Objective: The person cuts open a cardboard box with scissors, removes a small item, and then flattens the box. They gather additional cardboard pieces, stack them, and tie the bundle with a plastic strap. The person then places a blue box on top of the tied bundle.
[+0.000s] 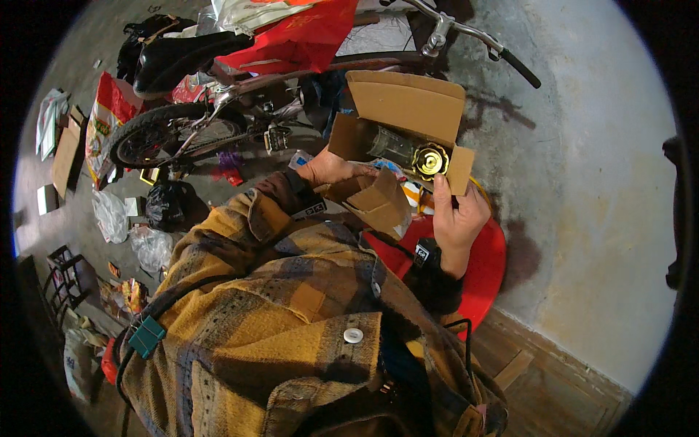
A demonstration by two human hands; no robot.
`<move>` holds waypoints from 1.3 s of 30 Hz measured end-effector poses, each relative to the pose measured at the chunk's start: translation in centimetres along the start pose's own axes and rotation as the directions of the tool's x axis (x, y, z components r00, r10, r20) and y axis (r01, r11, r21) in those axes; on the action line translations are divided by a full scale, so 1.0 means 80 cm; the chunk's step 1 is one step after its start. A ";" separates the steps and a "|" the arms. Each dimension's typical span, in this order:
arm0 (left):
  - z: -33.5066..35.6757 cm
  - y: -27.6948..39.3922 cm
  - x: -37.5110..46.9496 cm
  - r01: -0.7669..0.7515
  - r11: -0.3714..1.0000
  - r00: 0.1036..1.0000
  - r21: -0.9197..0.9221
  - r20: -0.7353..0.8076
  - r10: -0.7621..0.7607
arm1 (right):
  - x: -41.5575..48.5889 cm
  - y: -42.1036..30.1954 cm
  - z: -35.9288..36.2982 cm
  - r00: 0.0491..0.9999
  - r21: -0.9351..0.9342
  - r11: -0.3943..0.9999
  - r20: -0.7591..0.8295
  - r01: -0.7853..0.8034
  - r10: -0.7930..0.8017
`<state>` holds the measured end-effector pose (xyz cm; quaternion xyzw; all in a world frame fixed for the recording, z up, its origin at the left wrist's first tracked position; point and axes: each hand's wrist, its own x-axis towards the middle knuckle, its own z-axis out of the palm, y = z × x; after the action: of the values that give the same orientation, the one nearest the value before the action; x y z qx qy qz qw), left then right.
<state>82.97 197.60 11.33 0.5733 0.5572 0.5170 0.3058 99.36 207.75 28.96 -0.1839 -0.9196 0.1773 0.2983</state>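
Observation:
An opened cardboard box (407, 101) is in front of me with its flaps spread. Inside lies a clear glass vessel (394, 146), and a shiny gold piece with a scalloped rim (431, 160) sits at its right end. My right hand (461, 210) grips the box's right end, thumb up against the gold piece's lower edge. At the left, my left hand (333, 168) is closed on brown cardboard below the box; its fingertips are partly hidden. A creased cardboard flap (379, 202) hangs below, and I cannot tell whether it belongs to the same box.
A bicycle (240, 87) stands just beyond, its handlebar (491, 41) reaching right along the grey wall (595, 180). Under my right forearm is a red plastic rim (486, 273). Plastic bags (112, 216), a black bag (172, 205) and cardboard (68, 150) litter the left floor.

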 end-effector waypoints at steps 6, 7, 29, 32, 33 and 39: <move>-0.001 0.001 0.005 0.161 0.976 0.982 -0.143 -0.072 -0.172 | 0.003 0.003 0.004 0.998 -0.011 0.998 0.000 -0.064 0.064; -0.003 -0.002 0.009 0.161 0.982 0.987 -0.094 0.000 -0.162 | 0.000 0.005 0.004 0.993 -0.017 0.993 -0.008 -0.117 0.117; 0.121 -0.011 0.082 0.206 0.977 0.850 -0.056 0.506 -0.150 | -0.178 0.095 -0.073 0.672 -0.448 0.795 0.442 -0.409 0.594; 0.131 -0.019 0.090 0.158 0.985 0.897 -0.066 0.427 -0.115 | -0.185 0.121 -0.073 0.815 -0.292 0.867 0.315 -0.404 0.486; 0.134 -0.021 0.092 0.175 0.982 0.897 -0.063 0.421 -0.133 | -0.186 0.131 -0.074 0.808 -0.294 0.864 0.323 -0.409 0.493; 0.151 -0.047 0.125 0.023 0.995 0.927 0.101 0.370 -0.059 | -0.163 0.209 -0.088 0.831 -0.133 0.907 0.365 -0.399 0.420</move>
<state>91.50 210.56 7.02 0.6631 0.5249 0.3654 0.3889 117.41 218.01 20.76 -0.3456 -0.9034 0.2460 0.0620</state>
